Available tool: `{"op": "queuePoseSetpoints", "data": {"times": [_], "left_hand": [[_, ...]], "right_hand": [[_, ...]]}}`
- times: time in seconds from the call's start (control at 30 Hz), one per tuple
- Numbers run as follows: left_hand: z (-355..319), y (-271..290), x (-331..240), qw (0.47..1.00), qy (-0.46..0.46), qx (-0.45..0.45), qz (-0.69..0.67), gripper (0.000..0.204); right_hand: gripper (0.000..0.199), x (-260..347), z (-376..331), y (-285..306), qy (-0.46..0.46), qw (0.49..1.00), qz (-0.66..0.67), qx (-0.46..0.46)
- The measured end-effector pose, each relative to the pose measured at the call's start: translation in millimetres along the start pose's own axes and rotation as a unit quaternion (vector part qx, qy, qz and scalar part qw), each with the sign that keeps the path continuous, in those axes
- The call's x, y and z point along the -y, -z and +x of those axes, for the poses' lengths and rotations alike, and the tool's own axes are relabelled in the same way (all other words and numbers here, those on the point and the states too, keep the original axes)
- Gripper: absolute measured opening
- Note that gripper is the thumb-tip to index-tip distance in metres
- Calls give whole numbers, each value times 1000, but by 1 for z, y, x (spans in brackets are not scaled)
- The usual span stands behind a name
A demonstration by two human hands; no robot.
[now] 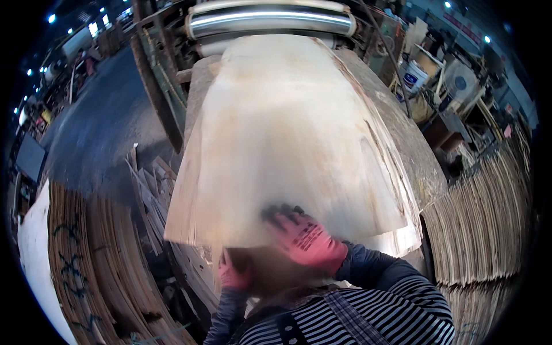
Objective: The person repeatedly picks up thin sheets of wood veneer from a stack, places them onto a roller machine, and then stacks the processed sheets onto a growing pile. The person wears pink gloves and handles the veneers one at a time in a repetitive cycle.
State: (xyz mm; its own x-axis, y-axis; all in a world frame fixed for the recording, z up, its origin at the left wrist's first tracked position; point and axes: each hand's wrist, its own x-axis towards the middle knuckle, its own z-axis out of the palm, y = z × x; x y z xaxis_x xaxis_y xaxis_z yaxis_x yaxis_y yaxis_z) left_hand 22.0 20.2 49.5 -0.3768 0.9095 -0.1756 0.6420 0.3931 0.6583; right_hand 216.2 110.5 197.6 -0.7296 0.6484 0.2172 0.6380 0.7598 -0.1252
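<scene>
Veneer lies layered on the worktable, with a metal roller beyond the table's far end. At the table's near end, the right hand (gloved in pink, like the other) rests palm down on the veneer, unclenched; the left hand is by its near edge, whether gripping I cannot tell. Stacked sheets stand right of the table.

The right hand (pink-gloved, like its mate) lies flat, back up, fingers aimed at ten o'clock, its forearm slanting from four. The left hand sits lower, toward seven, its grip unclear.
</scene>
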Motion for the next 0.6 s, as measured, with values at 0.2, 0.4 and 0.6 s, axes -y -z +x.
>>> {"op": "queuePoseSetpoints", "data": {"times": [0.2,0.4,0.6], "left_hand": [[11,16,-2,980,-128,124,86,56],[47,16,21,993,-34,115,-20,62],[71,-1,33,995,-21,83,-47,65]], "right_hand": [[47,12,-38,15,54,998,43,5],[51,2,-27,-17,54,996,37,-58],[45,-20,13,-63,57,988,10,-144]]}}
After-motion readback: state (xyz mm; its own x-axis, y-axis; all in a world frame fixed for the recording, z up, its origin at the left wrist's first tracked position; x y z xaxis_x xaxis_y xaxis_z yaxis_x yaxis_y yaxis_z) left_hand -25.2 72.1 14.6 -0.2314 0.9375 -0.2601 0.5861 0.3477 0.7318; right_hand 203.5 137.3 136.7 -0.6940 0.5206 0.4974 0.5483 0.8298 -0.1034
